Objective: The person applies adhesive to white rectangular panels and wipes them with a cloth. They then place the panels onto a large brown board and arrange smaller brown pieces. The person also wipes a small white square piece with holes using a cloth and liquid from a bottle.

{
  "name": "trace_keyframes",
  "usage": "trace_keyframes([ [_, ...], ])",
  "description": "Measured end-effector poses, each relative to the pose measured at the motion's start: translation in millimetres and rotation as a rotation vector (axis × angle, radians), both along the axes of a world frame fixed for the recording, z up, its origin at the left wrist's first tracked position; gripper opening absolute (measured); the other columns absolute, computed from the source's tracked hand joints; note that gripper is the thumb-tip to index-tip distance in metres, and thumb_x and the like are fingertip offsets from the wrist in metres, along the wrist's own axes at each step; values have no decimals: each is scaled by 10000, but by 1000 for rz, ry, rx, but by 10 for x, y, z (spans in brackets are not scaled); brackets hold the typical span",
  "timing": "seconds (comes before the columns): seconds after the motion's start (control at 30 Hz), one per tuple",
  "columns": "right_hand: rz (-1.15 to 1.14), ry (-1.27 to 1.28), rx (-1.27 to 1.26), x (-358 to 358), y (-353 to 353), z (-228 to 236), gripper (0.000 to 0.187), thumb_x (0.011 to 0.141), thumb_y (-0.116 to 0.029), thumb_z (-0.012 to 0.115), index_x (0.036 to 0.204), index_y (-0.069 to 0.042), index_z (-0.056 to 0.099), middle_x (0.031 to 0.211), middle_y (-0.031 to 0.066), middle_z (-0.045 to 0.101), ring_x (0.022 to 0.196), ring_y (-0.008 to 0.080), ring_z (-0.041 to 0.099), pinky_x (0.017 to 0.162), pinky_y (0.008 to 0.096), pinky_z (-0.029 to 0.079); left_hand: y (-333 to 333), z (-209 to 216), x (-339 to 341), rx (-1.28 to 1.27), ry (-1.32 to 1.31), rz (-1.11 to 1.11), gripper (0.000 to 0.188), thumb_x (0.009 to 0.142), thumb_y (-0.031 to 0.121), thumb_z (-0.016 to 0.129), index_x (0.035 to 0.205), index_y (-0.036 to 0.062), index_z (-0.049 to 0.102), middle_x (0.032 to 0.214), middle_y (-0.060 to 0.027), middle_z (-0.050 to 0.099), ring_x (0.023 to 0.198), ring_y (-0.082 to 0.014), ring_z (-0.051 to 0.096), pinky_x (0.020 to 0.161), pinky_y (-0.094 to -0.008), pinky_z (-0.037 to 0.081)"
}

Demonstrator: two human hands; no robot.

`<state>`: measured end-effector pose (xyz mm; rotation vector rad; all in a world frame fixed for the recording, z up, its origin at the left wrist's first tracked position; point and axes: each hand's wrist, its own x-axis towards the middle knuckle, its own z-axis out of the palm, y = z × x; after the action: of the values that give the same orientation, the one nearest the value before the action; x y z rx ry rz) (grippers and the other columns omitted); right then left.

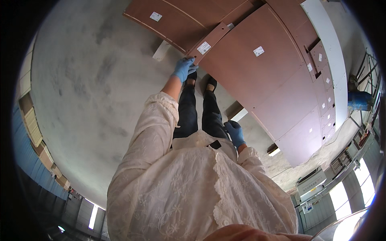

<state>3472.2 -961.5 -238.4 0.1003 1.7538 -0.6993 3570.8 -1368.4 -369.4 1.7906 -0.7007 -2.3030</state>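
Head view: the gloved left hand grips the near end of a narrow brown panel, which bears a white label and lies beside a larger brown sheet. Farther right, the gloved right hand curls beside the thigh; whether it holds anything, I cannot tell.

1 narrow brown panel bearing 1 white label lies slanted between 2 larger panels.
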Motion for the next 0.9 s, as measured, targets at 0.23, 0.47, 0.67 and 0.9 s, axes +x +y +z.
trace_keyframes([
  [0.23,-96,-82,-30,185,-555,76,354,999,-272,698,1184,28,732,1019,73,746,934,136,652,857,304,533,59,-535,2,54,-210,-30,499,982,285,738,1393,83,539,1313,-122,653,1103,-358,712,913,-455,589],
  [0.47,-8,-13,20,163,-807,106,339,1005,-242,694,1205,29,726,1040,55,736,936,122,649,847,291,533,211,-771,-143,148,-299,43,629,987,332,735,1473,31,472,1372,-165,613,1183,-380,668,981,-470,556],
  [0.67,-1,-75,70,83,-803,103,390,1013,-247,688,1270,45,701,1149,102,751,1021,166,681,922,310,543,219,-762,-304,102,-284,185,492,979,303,732,1321,-19,586,1155,-142,668,971,-289,678,807,-398,561],
  [0.9,-121,-149,124,64,-861,134,366,1014,-240,682,1245,43,709,1099,89,748,964,144,684,869,298,551,111,-744,-312,139,-284,108,548,1010,312,708,1382,-58,550,1310,-207,677,1186,-388,679,983,-467,572],
])
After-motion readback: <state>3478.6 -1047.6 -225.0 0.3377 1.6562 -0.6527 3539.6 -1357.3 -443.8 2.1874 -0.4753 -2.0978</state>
